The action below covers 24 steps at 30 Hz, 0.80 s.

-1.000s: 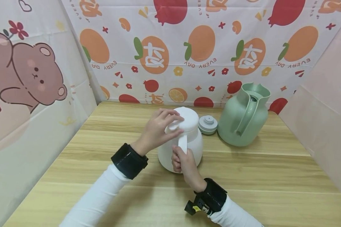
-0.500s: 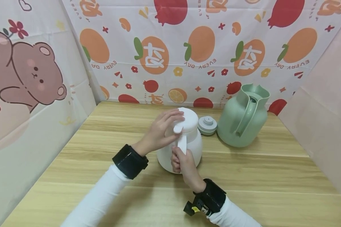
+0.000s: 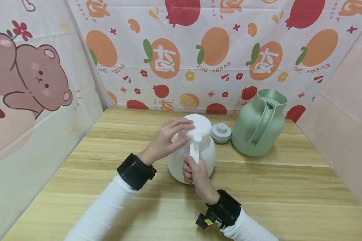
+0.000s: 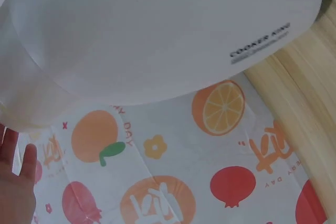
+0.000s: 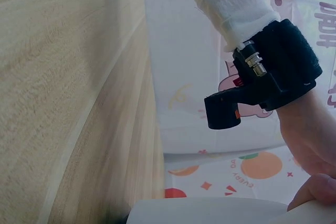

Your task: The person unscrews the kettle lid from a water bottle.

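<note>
Your left hand (image 3: pixel 164 140) clasps the white jug's (image 3: pixel 191 150) lid (image 3: pixel 196 125) on top; your right hand (image 3: pixel 194 172) grips its upright handle (image 3: pixel 194 152), nearest you.

White jug (image 3: pixel 196 154): smooth matt plastic | green jug (image 3: pixel 257 125): matt plastic | table (image 3: pixel 289 187): pale wood grain | backdrop (image 3: pixel 217 60): printed cloth

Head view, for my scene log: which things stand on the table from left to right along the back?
white jug → small grey lid → green jug.
</note>
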{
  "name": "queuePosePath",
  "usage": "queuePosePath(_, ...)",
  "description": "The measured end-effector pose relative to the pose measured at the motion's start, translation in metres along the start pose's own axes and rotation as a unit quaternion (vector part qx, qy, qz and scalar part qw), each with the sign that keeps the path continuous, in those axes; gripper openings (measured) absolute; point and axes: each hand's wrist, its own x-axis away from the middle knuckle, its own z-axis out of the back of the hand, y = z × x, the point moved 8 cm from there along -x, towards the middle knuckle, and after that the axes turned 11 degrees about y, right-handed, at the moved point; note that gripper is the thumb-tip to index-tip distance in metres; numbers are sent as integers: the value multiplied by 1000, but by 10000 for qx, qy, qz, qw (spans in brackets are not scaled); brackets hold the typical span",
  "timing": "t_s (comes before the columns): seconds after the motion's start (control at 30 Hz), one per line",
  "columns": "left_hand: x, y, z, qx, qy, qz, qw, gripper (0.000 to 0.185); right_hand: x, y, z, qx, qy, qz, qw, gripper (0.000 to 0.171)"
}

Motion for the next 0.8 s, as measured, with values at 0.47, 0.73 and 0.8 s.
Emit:
queuePosePath(0.47,-26,15,-18,-1571,-91,-569,9859,37,-1,-2,0,16,-47,78,10000,41)
queuePosePath(0.73,-41,3,-46,-2347,-2074,333,9491,68,-1,-1,-1,-49,0,-71,10000,41)
queuePosePath(0.8,-39,-2,-52,-2327,-2601,672,9347,75,0,-1,-2,-72,7,-102,9999,41)
